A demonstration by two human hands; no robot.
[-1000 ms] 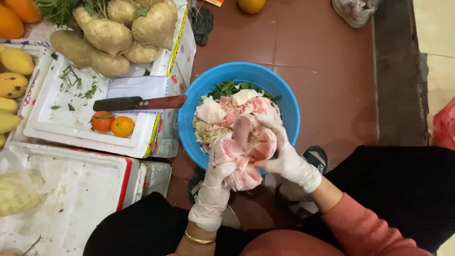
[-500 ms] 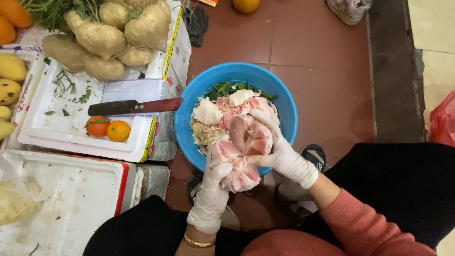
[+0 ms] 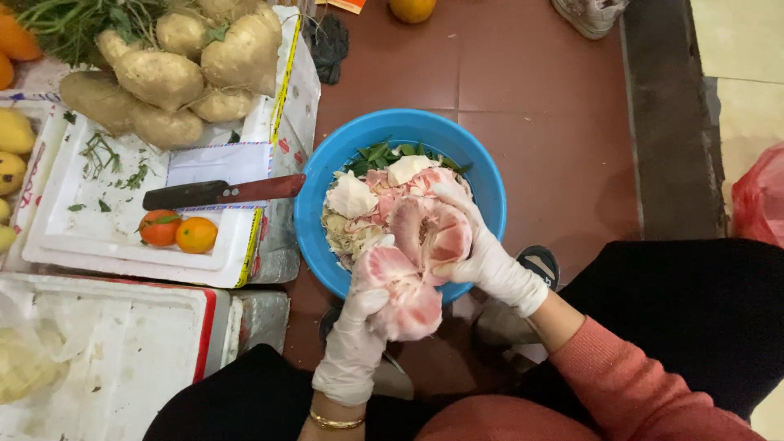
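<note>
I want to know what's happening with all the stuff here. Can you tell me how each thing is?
Pink pomelo: peeled, split open, held in both hands.
Left hand: gloved, gripping the lower half.
Right hand: gloved, gripping the upper half.
Blue bowl: filled with peel scraps and leaves.
Knife: lying flat on the white foam lid.
Two small oranges: whole, unpeeled.

Floor is reddish-brown square tile [image 3: 523, 73] with dark grout lines, evenly lit, no hard shadows. A dark grey concrete strip [image 3: 665, 106] runs down the right side, pale cream tile [image 3: 739, 49] beyond it. White foam boxes [image 3: 122, 359] sit on the floor at left, serving as low work surfaces.
</note>
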